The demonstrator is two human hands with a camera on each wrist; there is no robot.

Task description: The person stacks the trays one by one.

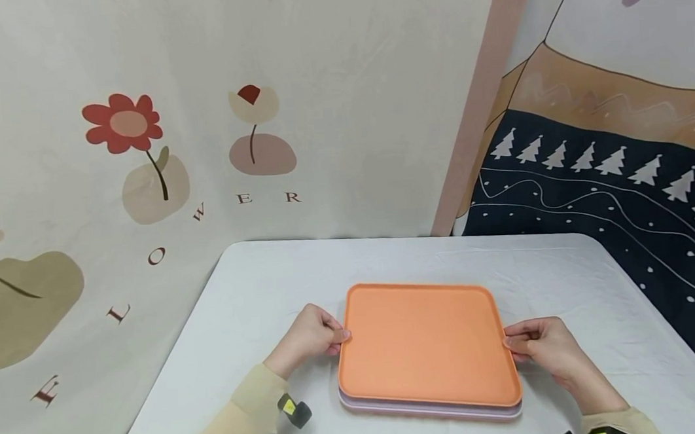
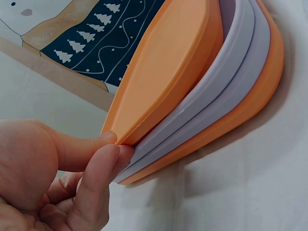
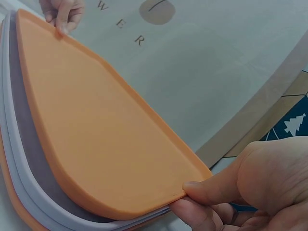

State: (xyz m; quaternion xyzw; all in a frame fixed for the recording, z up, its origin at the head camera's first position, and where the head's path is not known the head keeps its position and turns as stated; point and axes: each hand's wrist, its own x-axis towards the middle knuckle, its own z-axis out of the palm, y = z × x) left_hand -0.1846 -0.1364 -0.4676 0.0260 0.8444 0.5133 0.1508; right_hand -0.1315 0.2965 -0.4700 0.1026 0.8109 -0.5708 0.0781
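Note:
An orange tray (image 1: 425, 344) tops a stack of trays on the white table (image 1: 257, 294). My left hand (image 1: 315, 333) pinches its left rim between thumb and fingers, and my right hand (image 1: 537, 345) pinches the right rim. The left wrist view shows the orange tray (image 2: 163, 77) lifted slightly off two lilac trays (image 2: 226, 82), with another orange tray (image 2: 250, 101) at the bottom, and my left hand (image 2: 103, 154) on its edge. In the right wrist view my right hand (image 3: 192, 192) pinches the orange tray (image 3: 101, 130) at its rim above the lilac trays (image 3: 24, 144).
Patterned cloth backdrops hang behind the table: a flower print (image 1: 124, 124) at left and a dark tree print (image 1: 605, 184) at right. The table's rounded far corners and side edges are in view. Black-and-yellow wrist devices (image 1: 295, 410) sit on both forearms.

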